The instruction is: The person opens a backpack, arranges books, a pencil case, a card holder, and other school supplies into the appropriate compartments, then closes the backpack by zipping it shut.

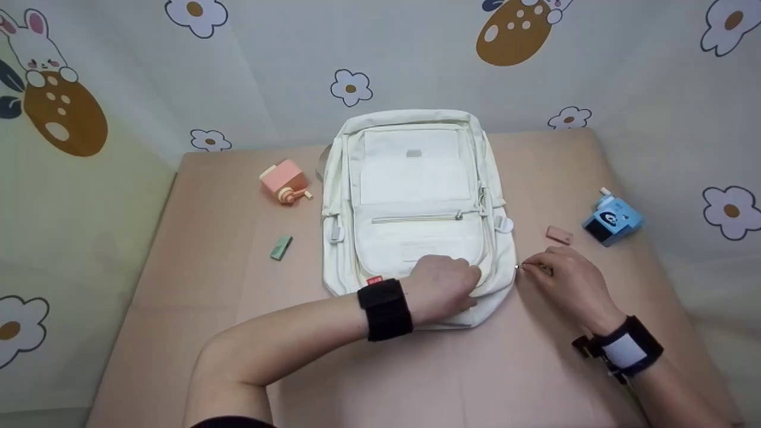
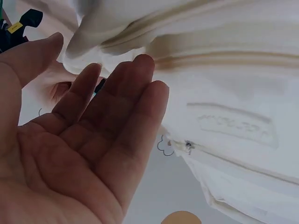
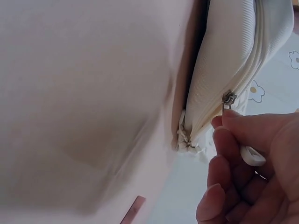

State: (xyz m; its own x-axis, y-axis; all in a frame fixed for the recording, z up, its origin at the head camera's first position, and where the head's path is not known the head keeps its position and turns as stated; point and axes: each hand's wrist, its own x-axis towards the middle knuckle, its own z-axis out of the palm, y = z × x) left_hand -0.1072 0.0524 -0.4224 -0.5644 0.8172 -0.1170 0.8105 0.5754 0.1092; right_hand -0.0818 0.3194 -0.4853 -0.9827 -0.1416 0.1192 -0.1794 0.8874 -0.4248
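A white backpack (image 1: pixel 413 178) lies on the table, its front pocket facing up. My left hand (image 1: pixel 443 288) rests over its lower right front; in the left wrist view its fingers (image 2: pixel 142 107) are nearly straight beside the fabric and hold nothing. On the right side of the bag, my right hand (image 1: pixel 571 285) pinches a metal zipper pull between thumb and forefinger. The zipper slider (image 3: pixel 229 98) sits on the side seam, just past the fingertips. A small white piece (image 3: pixel 252 156) shows beneath the curled fingers in the right wrist view.
Left of the bag are a pink pencil sharpener with a crank (image 1: pixel 284 180) and a green eraser (image 1: pixel 281 248). To its right lie a pink eraser (image 1: pixel 559 235) and a blue crank sharpener (image 1: pixel 613 219). A patterned cloth (image 1: pixel 285 89) hangs behind the table.
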